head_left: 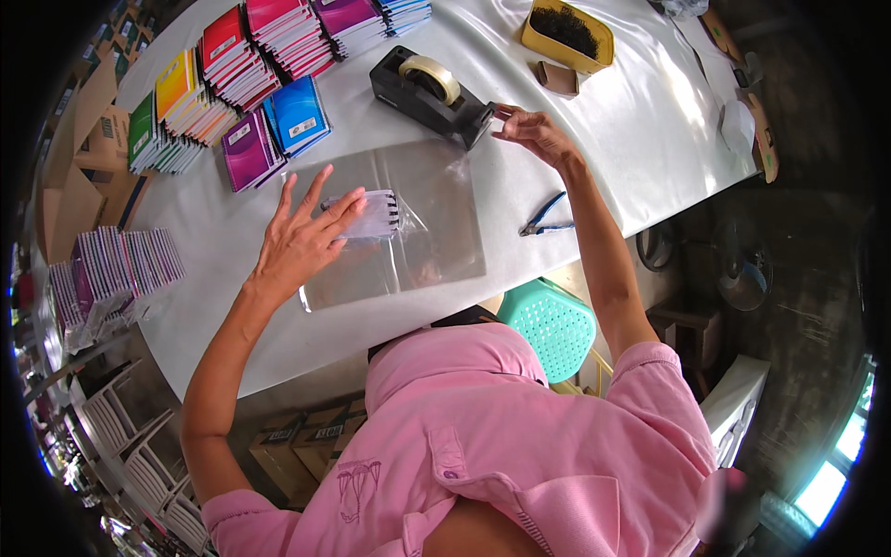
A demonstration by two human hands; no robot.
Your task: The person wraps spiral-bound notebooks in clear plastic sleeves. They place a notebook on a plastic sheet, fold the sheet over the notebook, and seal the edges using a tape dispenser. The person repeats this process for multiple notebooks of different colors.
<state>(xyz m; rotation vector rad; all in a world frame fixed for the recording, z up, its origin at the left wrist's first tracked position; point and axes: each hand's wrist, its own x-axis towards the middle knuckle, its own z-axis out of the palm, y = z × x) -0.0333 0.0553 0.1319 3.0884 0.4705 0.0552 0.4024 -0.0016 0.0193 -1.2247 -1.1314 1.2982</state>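
Observation:
My left hand [306, 227] lies with its fingers spread, the fingertips resting on a small spiral notebook [376, 215] with a pale cover. The notebook is on a flat clear plastic bag [436, 251], and whether it is inside or under the film I cannot tell. At the front end of a black tape dispenser [418, 93], my right hand [538, 135] pinches thumb and fingers together by the cutting edge, at the end of the clear tape. A roll of tape [432, 76] sits in the dispenser.
Stacks of coloured notebooks [223, 51] fill the far left, with a purple one [249, 148] and a blue one [297, 113] nearer. Blue-handled nippers [546, 218], a yellow tub [594, 58] of dark bits and a brown box [557, 79] lie right. A turquoise stool [548, 325] stands below.

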